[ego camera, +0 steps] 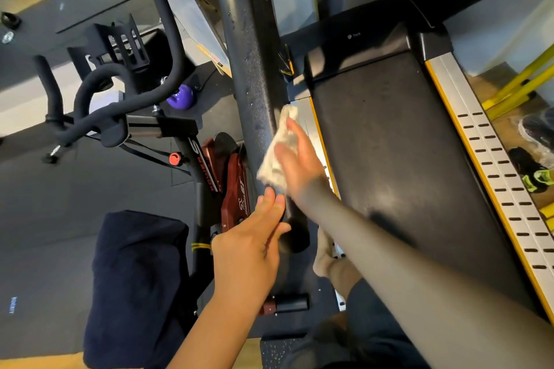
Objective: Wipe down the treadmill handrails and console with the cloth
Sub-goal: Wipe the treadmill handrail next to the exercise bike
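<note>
A dark grey treadmill handrail runs from the top centre down to its rounded end near the middle of the view. My right hand presses a crumpled white cloth against the rail's right side, just above that end. My left hand rests on the rail's end from the left, fingers curled loosely around it. The console is out of view. The black treadmill belt lies below, to the right of the rail.
A black exercise bike with curved handlebars and a dark-covered seat stands close on the left. A purple kettlebell sits on the floor behind it. Yellow bars and shoes lie right of the treadmill's side rail.
</note>
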